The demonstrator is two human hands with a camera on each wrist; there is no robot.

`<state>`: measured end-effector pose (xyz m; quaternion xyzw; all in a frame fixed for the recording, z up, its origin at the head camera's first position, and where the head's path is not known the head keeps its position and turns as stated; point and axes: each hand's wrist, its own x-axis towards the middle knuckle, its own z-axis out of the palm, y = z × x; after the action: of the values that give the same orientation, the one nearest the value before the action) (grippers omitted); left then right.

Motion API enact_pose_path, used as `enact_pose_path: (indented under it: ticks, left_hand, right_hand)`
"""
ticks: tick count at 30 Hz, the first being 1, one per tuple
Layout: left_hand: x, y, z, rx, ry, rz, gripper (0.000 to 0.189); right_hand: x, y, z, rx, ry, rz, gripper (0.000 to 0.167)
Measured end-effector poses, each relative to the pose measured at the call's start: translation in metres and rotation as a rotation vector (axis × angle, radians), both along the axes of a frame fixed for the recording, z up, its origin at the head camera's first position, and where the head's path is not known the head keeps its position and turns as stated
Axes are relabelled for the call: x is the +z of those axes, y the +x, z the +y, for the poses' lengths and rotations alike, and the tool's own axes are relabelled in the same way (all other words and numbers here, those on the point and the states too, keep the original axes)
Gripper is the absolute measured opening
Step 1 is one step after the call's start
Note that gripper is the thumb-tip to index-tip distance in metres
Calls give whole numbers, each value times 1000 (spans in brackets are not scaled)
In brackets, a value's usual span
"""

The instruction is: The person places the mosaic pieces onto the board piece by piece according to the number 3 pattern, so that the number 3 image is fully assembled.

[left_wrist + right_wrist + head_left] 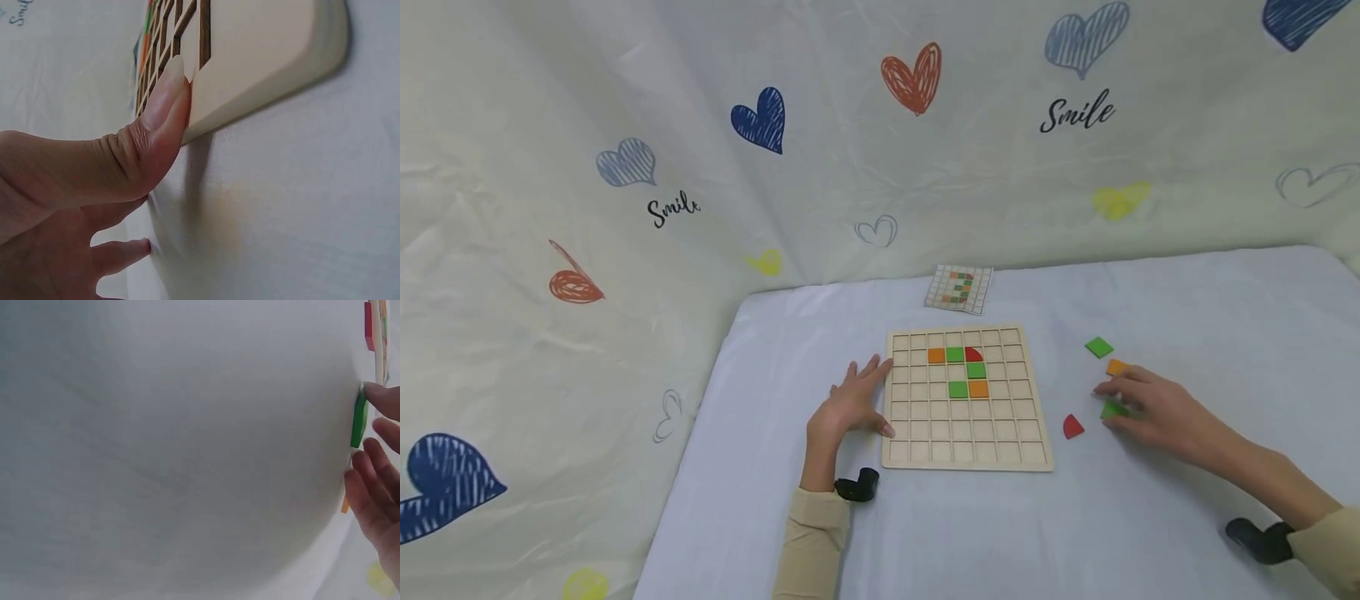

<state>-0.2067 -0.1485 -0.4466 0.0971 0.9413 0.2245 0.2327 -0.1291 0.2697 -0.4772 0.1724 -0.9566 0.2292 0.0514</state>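
Note:
A wooden grid board (925, 456) lies flat on the table with orange, green and red pieces set in its upper middle cells. My left hand (850, 402) rests at the board's left edge, fingers spread; its thumb (165, 109) presses the rim. On the right, my right hand (1165, 414) reaches over a loose green square tile (1114, 409). The thumb (382, 400) meets one end of that tile (359, 419), while the other fingers curve loosely beside it. Just beyond the fingers lies an orange tile (1117, 367), partly covered by the hand in the right wrist view.
A red quarter-round piece (1072, 427) sits between board and right hand. Farther back is another green tile (1099, 347). A printed pattern card (959, 289) lies behind the board, near the table's far edge. A cloth with hearts (820, 192) hangs behind.

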Motion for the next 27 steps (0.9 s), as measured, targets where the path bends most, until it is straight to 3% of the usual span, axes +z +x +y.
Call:
enact_pose_path:
  ticks: [7,12,17,27]
  left_hand:
    - [2,-2,0,-3,-12,5,115]
    - [2,-2,1,1,-3,1,115]
    - [1,-1,0,13,7,-7,116]
    - [-1,-2,-1,17,0,-15,117]
  right_hand:
    - [-2,0,1,-22,-6,20,34]
    - [1,-2,0,-87,11,-85,35]
    - [2,-3,0,-129,-11,-119,34]
    - [0,-6,2,-58,-68,-3,31]
